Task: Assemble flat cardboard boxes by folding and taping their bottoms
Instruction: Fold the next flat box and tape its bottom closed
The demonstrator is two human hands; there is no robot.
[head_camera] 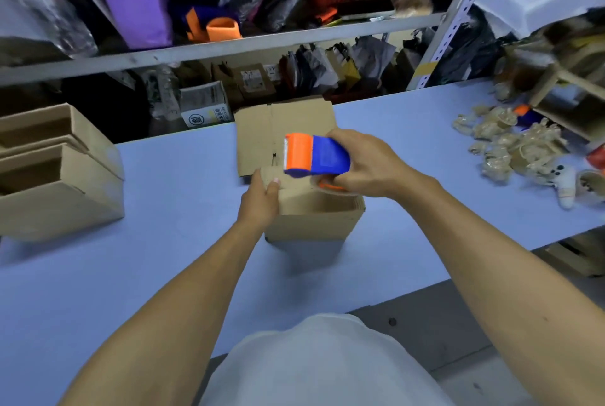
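Note:
A small cardboard box (311, 219) stands on the blue table (163, 209) in the middle of the view. My left hand (262, 199) grips its left top edge, thumb over the folded flap. My right hand (366, 163) grips a blue and orange tape dispenser (314, 157) just above the box's top, its orange head pointing left. Behind the box lies a flat unfolded cardboard box (284, 130) near the table's far edge.
Two open cardboard boxes (55, 183) stand at the left. Crumpled tape scraps (510, 147) and a small white toy figure (563, 183) lie at the right. A metal shelf (229, 49) with bags, a second tape dispenser (212, 24) and a red basket rises behind the table.

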